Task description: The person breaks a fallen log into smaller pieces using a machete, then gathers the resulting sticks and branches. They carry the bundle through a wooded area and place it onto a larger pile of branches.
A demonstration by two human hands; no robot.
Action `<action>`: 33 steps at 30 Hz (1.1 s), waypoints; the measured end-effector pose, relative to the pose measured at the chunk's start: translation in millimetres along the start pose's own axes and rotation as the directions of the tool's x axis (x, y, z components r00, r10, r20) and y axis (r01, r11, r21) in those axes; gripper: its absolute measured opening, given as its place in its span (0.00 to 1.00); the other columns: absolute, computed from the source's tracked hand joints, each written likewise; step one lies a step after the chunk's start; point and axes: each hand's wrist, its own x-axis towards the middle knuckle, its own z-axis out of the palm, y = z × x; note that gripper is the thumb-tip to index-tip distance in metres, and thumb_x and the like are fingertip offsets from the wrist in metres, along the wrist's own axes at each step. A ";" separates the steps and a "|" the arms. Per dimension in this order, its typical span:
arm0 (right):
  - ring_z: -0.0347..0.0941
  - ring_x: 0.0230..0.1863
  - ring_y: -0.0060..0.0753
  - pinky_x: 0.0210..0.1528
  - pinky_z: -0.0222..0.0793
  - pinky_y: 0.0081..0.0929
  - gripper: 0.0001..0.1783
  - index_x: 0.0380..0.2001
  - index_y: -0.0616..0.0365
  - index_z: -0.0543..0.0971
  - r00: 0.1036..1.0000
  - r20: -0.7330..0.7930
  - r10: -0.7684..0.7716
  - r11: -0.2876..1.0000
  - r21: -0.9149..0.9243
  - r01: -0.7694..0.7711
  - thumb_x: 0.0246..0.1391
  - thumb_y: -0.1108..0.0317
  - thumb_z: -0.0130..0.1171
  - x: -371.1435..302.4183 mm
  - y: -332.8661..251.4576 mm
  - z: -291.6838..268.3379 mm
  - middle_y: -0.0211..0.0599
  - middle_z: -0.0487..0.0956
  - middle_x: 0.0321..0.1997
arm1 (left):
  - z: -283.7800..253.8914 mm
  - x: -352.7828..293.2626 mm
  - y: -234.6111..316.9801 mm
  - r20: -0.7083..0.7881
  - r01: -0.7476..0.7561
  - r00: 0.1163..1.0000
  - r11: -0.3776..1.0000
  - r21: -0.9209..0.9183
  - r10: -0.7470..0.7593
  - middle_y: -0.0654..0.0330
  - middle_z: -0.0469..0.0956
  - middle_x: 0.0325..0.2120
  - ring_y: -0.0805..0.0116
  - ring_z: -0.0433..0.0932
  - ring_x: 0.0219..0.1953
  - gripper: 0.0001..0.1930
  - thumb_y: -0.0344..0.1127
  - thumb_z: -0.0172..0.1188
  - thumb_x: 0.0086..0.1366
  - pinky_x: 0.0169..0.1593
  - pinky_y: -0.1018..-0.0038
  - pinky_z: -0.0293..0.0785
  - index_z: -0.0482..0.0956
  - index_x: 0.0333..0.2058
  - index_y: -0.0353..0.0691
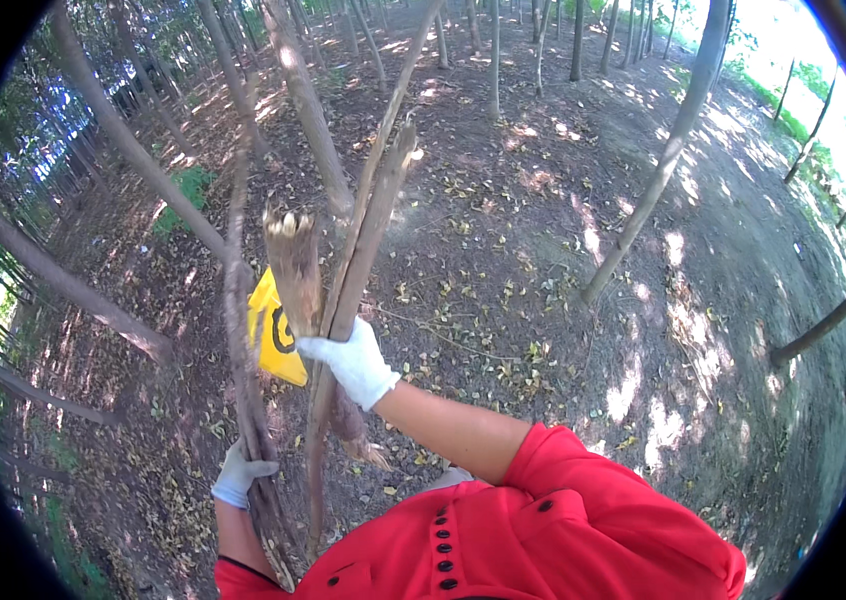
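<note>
L hand [243, 474] gripped round branch [240, 345]; R hand [353, 364] clasping sticks [355, 280], w/ log [295, 270] & yellow sheet [277, 352] nearby.

Slender tree trunks [659, 178] rise from leaf-strewn ground [508, 230], with what may be grass [825, 160] toward upper right.

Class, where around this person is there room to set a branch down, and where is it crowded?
Roomiest is the leaf-strewn ground between the right forearm and the leaning trunk on the picture's right. Crowded: around the left hand and right hand, where branches surround a yellow item.
</note>
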 end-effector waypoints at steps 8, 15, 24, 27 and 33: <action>0.75 0.37 0.23 0.42 0.74 0.27 0.21 0.43 0.64 0.76 0.990 0.042 0.135 0.990 0.044 -0.137 0.44 0.73 0.68 60.0 -0.6 -54.4 0.32 0.80 0.38 | 68.7 179.7 41.8 0.395 0.066 0.917 0.998 -0.024 -0.051 0.58 0.77 0.45 0.65 0.76 0.47 0.36 0.24 0.64 0.38 0.53 0.70 0.71 0.70 0.54 0.32; 0.75 0.38 0.21 0.42 0.73 0.25 0.18 0.42 0.64 0.78 0.974 0.088 0.210 0.978 0.000 -0.211 0.46 0.74 0.67 141.7 -43.1 -150.1 0.31 0.80 0.38 | 158.0 319.3 69.7 0.480 0.427 0.825 0.886 -0.181 -0.299 0.53 0.77 0.46 0.61 0.76 0.48 0.35 0.24 0.59 0.39 0.51 0.67 0.72 0.71 0.53 0.34; 0.74 0.38 0.20 0.41 0.72 0.25 0.17 0.42 0.63 0.77 0.972 0.170 0.164 0.986 -0.045 -0.158 0.48 0.71 0.66 248.5 -133.6 -253.5 0.30 0.80 0.37 | 259.7 441.3 145.4 0.457 0.454 0.828 0.867 -0.204 -0.326 0.54 0.77 0.44 0.63 0.77 0.45 0.33 0.25 0.60 0.41 0.49 0.68 0.73 0.71 0.53 0.34; 0.74 0.40 0.20 0.43 0.72 0.25 0.17 0.43 0.64 0.77 0.970 0.182 0.161 0.986 0.021 -0.167 0.49 0.71 0.66 295.9 -160.5 -273.0 0.31 0.80 0.38 | 271.7 468.5 164.2 0.436 0.452 0.839 0.863 -0.226 -0.326 0.55 0.78 0.44 0.63 0.77 0.44 0.32 0.25 0.60 0.42 0.48 0.69 0.74 0.72 0.53 0.34; 0.74 0.41 0.22 0.47 0.70 0.26 0.20 0.45 0.64 0.76 0.972 -0.017 0.236 0.968 0.089 -0.234 0.48 0.70 0.67 416.1 -134.4 -334.1 0.32 0.79 0.41 | 281.8 535.4 171.4 0.424 0.511 0.821 0.822 -0.250 -0.382 0.55 0.78 0.42 0.64 0.78 0.43 0.31 0.26 0.61 0.43 0.47 0.69 0.74 0.72 0.52 0.34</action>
